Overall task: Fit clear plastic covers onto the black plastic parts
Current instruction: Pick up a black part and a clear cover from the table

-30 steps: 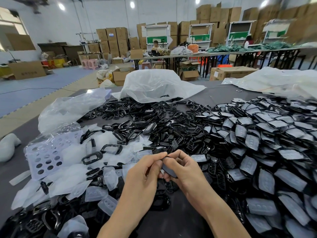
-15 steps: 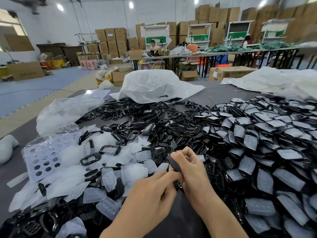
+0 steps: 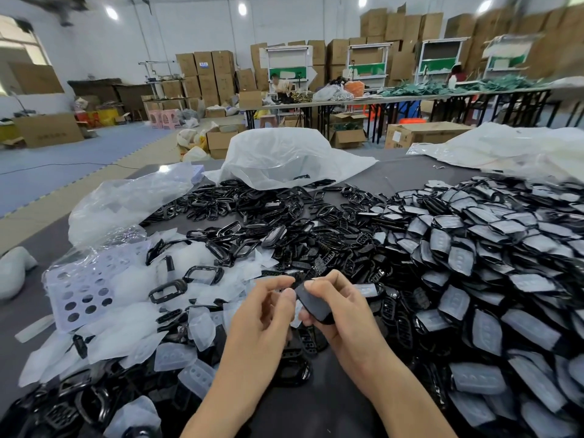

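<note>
Grey bench (image 3: 407, 172) under everything. Big white bag (image 3: 284, 156) slumped at far middle; second white bag (image 3: 505, 147) at far right. Crumpled clear bag (image 3: 126, 203) at left, lilac sheet with round holes (image 3: 85, 289) just below it. Beyond bench: blue floor mat (image 3: 63, 165), pink stools (image 3: 161, 118), stacked cardboard boxes (image 3: 205, 77), long tables (image 3: 410, 99), seated person (image 3: 278, 85).

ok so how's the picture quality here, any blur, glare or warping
Head view: wide-angle stretch toward the edges; blur smears the cardboard boxes at upper right; ceiling lights are blown out; the black part in the right hand is sharp.
</note>
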`<state>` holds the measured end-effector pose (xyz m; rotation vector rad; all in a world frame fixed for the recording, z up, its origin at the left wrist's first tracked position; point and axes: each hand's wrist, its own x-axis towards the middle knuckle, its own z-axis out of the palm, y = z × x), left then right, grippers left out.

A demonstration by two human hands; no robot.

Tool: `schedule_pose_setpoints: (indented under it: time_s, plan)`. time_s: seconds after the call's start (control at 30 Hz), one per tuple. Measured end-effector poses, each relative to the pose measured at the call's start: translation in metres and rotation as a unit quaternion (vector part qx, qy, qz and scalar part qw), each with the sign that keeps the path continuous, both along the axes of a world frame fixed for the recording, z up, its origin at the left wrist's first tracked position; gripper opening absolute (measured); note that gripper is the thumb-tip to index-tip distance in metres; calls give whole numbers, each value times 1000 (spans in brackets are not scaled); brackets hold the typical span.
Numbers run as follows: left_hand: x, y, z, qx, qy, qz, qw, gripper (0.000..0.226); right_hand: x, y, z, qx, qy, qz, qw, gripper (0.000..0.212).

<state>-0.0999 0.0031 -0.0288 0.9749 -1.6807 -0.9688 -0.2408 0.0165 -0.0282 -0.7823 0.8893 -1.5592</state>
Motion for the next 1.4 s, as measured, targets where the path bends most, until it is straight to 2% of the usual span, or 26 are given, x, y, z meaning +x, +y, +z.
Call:
schedule_pose_setpoints:
  time_s: [0.1, 0.2, 0.33, 0.47, 0.57, 0.7, 0.77, 0.83, 0.93, 1.0, 1.07, 1.13, 1.17, 1.3, 1.37, 1.4]
  plan:
    - [-2, -1, 2, 51, 32, -18, 998, 12, 6, 3, 0, -22, 17, 29, 999, 21]
    - [0, -5, 3, 70, 82, 9, 994, 11, 10, 9, 0, -44, 99, 12, 994, 5]
    - [5, -10, 1, 70, 108, 35, 991, 19, 11, 16, -2, -48, 223, 5, 974, 25]
    - [1, -9, 0, 73, 116, 13, 991, 25, 7, 24, 0, -33, 275, -3, 961, 29]
    - [-1, -7, 0, 81, 134, -17, 988, 20, -26, 18, 20, -34, 299, -79, 950, 28]
    - [-1, -3, -2, 86, 121, -23, 989, 18, -107, -4, 68, -45, 254, -276, 926, 37]
    - [-3, -1, -3, 84, 99, -25, 991, 19, -140, -9, 80, -11, 206, -345, 916, 59]
    - [-6, 1, -4, 63, 67, -28, 995, 19, -154, -9, 78, 29, 170, -372, 912, 75]
    - [-5, 3, -8, -53, -37, -25, 998, 16, -139, -6, 63, 40, 236, -354, 904, 70]
    - [-4, 5, -13, -171, -175, -47, 969, 24, -115, -8, 51, 17, 309, -311, 899, 58]
    - [-3, 6, -18, -275, -334, -45, 901, 49, -88, -12, 39, 7, 416, -262, 871, 49]
    - [-2, 3, -23, -324, -424, -7, 846, 59, -68, -18, 30, 2, 519, -215, 827, 45]
    - [-1, -1, -25, -328, -442, 19, 835, 56, -61, -23, 25, -1, 562, -190, 805, 46]
    - [6, -22, -28, -302, -437, 98, 842, 32, -48, -52, 10, 33, 700, -125, 702, 51]
    - [6, -26, -28, -315, -426, 114, 840, 13, -46, -68, 5, 59, 733, -118, 667, 52]
    - [6, -27, -28, -318, -422, 119, 841, 12, -47, -76, 3, 73, 742, -114, 656, 52]
